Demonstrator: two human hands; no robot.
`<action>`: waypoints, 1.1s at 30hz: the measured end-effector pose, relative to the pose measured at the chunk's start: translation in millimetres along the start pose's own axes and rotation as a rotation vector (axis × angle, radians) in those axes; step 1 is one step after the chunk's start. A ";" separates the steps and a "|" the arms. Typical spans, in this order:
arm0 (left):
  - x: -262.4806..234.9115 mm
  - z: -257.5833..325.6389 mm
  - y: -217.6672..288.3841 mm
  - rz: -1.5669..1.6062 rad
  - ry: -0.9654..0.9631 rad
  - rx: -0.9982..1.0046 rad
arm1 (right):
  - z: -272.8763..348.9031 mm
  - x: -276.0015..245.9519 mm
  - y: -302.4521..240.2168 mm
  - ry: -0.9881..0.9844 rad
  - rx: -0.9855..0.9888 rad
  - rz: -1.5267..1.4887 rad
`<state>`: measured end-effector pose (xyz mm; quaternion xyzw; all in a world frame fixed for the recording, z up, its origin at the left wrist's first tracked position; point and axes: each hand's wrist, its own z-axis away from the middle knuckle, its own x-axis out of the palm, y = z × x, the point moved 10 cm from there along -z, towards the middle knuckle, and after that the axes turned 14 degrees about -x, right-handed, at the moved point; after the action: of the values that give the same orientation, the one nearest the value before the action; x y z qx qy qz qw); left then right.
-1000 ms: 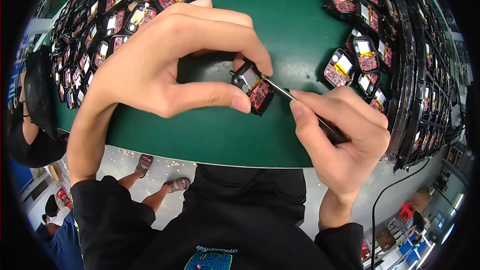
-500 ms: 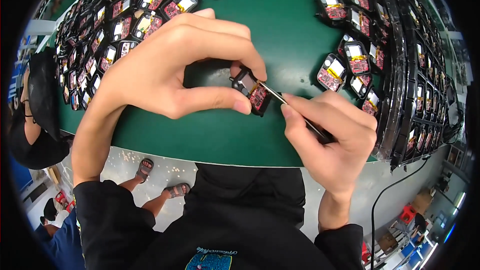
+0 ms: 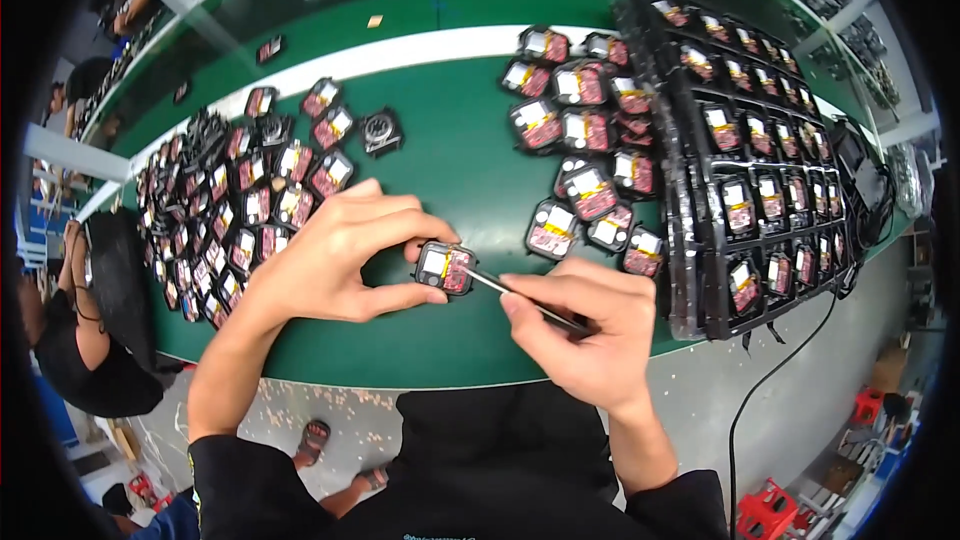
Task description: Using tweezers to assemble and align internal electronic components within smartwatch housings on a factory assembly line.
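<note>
My left hand (image 3: pixel 352 252) is closed on an opened smartwatch case (image 3: pixel 436 262), pinched by its edges between thumb and fingers. The black case shows a white block, yellow tape and a red circuit board inside, facing up. My right hand (image 3: pixel 592 332) grips slim metal tweezers (image 3: pixel 489 282) with a dark rear part. Their tip is at the board on the right side of the case; whether it touches cannot be made out. Several similar opened watch cases (image 3: pixel 588 190) lie to the right of my hands, and a crowded pile of them (image 3: pixel 258 204) lies to the left.
Black compartment trays (image 3: pixel 712 175) filled with watch cases are stacked at the right of the green table (image 3: pixel 340 355). One watch case (image 3: pixel 380 131) lies back side up beyond my left hand. A black cable (image 3: pixel 752 388) hangs at the right. Another person's arm (image 3: pixel 88 325) is at the far left.
The view has drawn back and shows more of the far table. The watch case has gone from tilted to lying flatter, facing up. Both hands keep their holds.
</note>
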<state>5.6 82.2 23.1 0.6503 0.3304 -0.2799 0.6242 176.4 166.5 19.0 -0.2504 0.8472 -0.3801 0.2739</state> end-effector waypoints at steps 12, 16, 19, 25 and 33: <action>-24.9 -107.4 41.8 0.026 0.180 0.168 | 0.9 -7.3 -4.1 0.009 -0.040 -0.129; -3.1 -136.6 44.7 -0.036 0.152 0.190 | 0.0 -2.0 -9.6 0.011 -0.070 -0.145; -1.3 -143.3 43.2 0.022 0.128 0.144 | 3.2 -5.9 -6.8 0.022 -0.049 -0.117; -93.7 -128.9 -57.7 -0.471 0.458 -0.120 | 7.3 -7.4 1.4 0.053 0.030 -0.142; -165.7 -71.4 -208.4 -0.592 0.530 -0.597 | 3.1 -3.2 -2.9 0.010 -0.002 -0.116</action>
<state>-263.9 140.6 25.7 0.3702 0.7141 -0.1632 0.5713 181.3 165.3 20.4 -0.2974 0.8329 -0.3959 0.2470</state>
